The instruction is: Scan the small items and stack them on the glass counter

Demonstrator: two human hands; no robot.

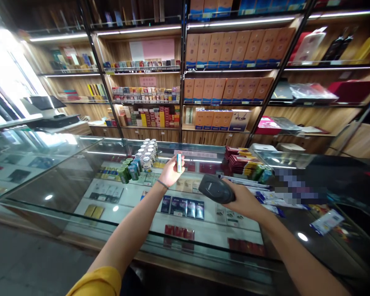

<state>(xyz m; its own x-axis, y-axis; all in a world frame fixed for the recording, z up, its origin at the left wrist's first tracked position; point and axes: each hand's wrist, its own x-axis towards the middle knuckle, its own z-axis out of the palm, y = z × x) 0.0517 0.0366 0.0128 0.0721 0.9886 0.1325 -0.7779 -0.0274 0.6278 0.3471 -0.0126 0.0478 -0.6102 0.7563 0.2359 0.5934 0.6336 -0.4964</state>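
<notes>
counter top (64,181): glass, glossy, reflective
scanner (216,189): black plastic, matt
small pack (179,163): glossy card
far shelves (311,117): wood, smooth
cans (132,170): shiny metal
sleeve (95,283): yellow cloth

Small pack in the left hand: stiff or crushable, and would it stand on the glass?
The small pack looks boxy and light, pinched upright by the left hand alone; probably stiff. Narrow, so likely tippy on end on the smooth glass counter.
</notes>
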